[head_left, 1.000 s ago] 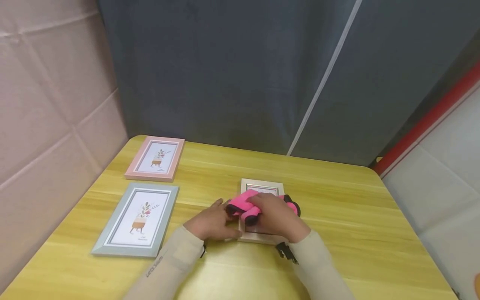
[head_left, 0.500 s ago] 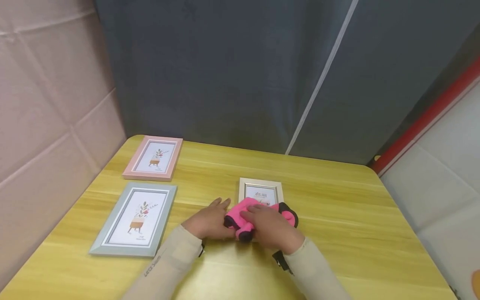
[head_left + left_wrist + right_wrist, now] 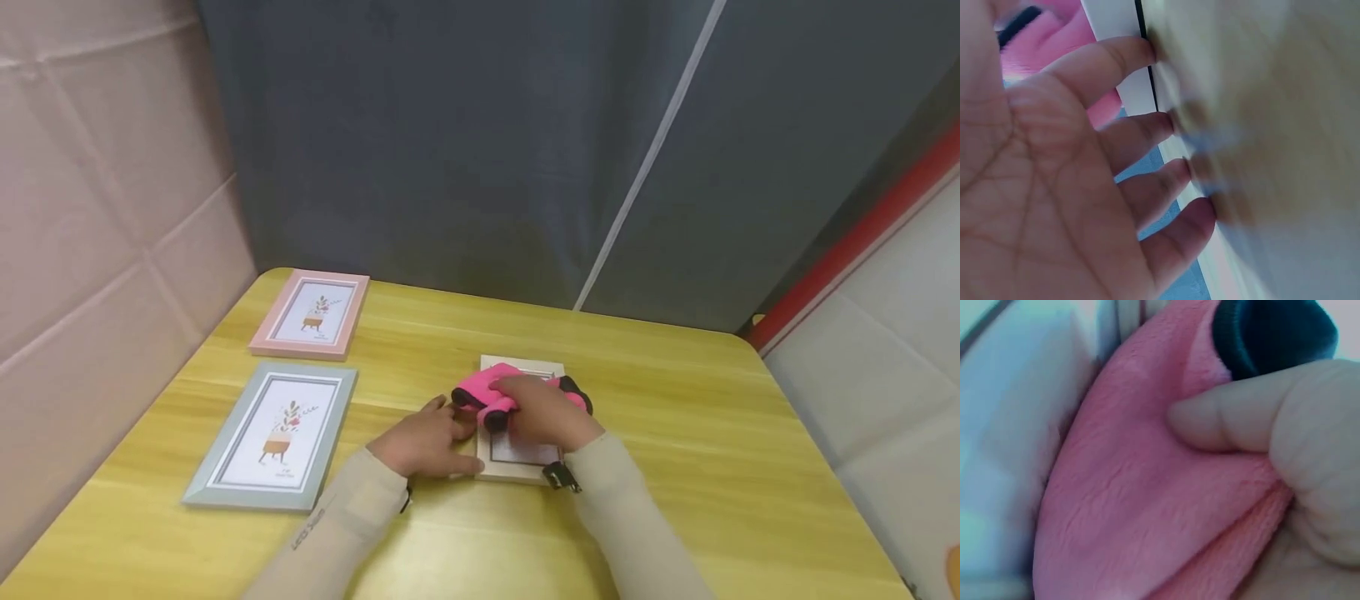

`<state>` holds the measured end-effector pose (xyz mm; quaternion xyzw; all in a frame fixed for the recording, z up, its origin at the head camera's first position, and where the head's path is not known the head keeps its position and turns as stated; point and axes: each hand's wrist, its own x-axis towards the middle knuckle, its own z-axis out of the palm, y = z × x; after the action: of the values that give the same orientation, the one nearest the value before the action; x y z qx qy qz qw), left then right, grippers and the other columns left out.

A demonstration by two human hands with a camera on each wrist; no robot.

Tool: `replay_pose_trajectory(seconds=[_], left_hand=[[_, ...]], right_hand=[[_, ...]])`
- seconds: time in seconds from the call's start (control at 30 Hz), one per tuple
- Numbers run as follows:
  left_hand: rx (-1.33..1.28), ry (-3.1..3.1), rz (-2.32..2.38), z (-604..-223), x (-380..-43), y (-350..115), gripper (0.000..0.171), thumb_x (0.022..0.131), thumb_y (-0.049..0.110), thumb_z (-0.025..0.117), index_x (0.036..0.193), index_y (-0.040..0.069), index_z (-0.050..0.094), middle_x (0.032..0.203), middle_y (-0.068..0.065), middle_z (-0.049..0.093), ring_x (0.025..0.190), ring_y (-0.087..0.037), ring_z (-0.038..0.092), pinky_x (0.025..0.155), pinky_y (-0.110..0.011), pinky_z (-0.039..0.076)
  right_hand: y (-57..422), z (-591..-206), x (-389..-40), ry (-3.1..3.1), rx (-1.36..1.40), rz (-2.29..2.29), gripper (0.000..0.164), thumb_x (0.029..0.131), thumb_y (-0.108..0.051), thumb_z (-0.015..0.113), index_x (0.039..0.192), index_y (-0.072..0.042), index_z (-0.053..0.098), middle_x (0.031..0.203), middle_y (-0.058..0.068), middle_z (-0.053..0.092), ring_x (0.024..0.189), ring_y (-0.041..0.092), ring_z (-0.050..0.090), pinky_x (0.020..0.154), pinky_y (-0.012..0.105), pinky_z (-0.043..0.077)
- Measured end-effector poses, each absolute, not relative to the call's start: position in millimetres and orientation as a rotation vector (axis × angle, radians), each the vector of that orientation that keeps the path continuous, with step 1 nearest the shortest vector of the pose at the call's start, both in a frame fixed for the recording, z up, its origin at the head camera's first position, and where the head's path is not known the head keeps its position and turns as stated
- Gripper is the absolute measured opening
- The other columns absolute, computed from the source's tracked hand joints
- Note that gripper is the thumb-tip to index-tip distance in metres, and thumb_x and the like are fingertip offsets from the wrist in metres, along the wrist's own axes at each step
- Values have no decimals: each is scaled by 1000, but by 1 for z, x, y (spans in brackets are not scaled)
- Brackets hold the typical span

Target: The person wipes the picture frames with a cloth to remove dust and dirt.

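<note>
My right hand grips a bunched pink cloth with black edging over a cream photo frame lying flat. In the right wrist view my thumb presses into the fuzzy pink cloth, with the frame's glass beside it. The cloth and hand cover the frame's middle. My left hand lies along the frame's left side, its thumb at the near left corner. In the left wrist view the left hand has its fingers spread and loosely extended, tips down at the tabletop beside the frame's edge.
To the left lie a light blue photo frame and, behind it, a pink photo frame, both with plant pictures. The wooden table meets a dark grey curtain at the back. Pale walls flank both sides.
The right hand has rubbed the pink cloth toward the frame's near end, then back to its far part, baring the near glass. The left hand stays at the frame's left side.
</note>
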<state>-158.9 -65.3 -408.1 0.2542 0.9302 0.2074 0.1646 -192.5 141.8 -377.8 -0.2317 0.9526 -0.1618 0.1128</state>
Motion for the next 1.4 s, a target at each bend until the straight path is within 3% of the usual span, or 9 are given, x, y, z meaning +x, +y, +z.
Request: replay_pose_trajectory(seconds=[0.13, 0.23, 0.3, 0.4, 0.53, 0.8, 0.97, 1.23, 1.4], left_hand=[[714, 2634, 616, -409, -159, -66, 67, 86, 55, 66, 141, 17, 58, 156, -15, 36, 144, -47, 23, 110, -59, 32], [740, 2633, 600, -410, -163, -69, 60, 89, 46, 66, 141, 17, 58, 157, -17, 33, 144, -45, 24, 111, -59, 29], [781, 2652, 585, -410, -167, -72, 52, 91, 36, 65, 138, 13, 61, 154, -18, 38, 142, -43, 29, 112, -56, 29], [824, 2702, 595, -412, -175, -74, 41, 95, 22, 61, 132, 3, 63, 146, -19, 49, 136, -41, 40, 113, -51, 31], [736, 2743, 696, -414, -182, -71, 39, 98, 26, 60, 127, 0, 66, 137, -18, 57, 127, -38, 48, 109, -48, 37], [563, 2752, 695, -408, -187, -53, 52, 90, 43, 66, 130, 9, 67, 126, -12, 55, 108, -29, 46, 86, -43, 47], [490, 2760, 653, -408, -186, -48, 55, 87, 44, 68, 130, 10, 67, 127, -12, 53, 109, -30, 44, 84, -44, 46], [477, 2771, 632, -408, -183, -50, 55, 87, 44, 68, 131, 11, 67, 135, -13, 50, 117, -32, 42, 91, -48, 45], [487, 2767, 637, -408, -182, -48, 54, 89, 44, 67, 131, 11, 66, 139, -15, 48, 122, -35, 41, 97, -51, 42]], right_hand=[[157, -368, -178, 2837, -853, -605, 24, 88, -13, 75, 109, -21, 69, 100, -8, 67, 96, 15, 63, 92, 36, 50], [165, -362, -159, 2812, -1015, -634, 18, 87, -19, 78, 101, -21, 68, 91, -13, 64, 85, 10, 60, 84, 33, 51], [167, -362, -145, 2777, -1087, -600, 17, 88, -16, 76, 103, -20, 69, 95, -12, 66, 90, 11, 62, 87, 33, 51], [165, -367, -127, 2745, -1119, -450, 28, 90, -5, 69, 117, -15, 70, 117, -2, 68, 114, 18, 61, 102, 39, 46], [160, -376, -115, 2753, -1070, -248, 48, 90, 0, 64, 134, -17, 63, 140, 4, 58, 133, 25, 48, 111, 44, 37], [158, -380, -113, 2801, -1043, -230, 47, 89, -1, 67, 133, -17, 64, 137, 3, 61, 132, 25, 50, 110, 47, 38], [157, -382, -115, 2795, -1000, -280, 43, 89, 0, 67, 129, -17, 67, 131, 0, 64, 127, 24, 54, 108, 45, 40], [171, -370, -119, 2750, -805, -406, 26, 89, -7, 71, 110, -21, 73, 104, -7, 69, 100, 18, 63, 91, 40, 51], [179, -362, -118, 2785, -697, -381, 23, 85, -5, 72, 82, -25, 61, 74, -9, 55, 73, 15, 51, 68, 34, 44]])
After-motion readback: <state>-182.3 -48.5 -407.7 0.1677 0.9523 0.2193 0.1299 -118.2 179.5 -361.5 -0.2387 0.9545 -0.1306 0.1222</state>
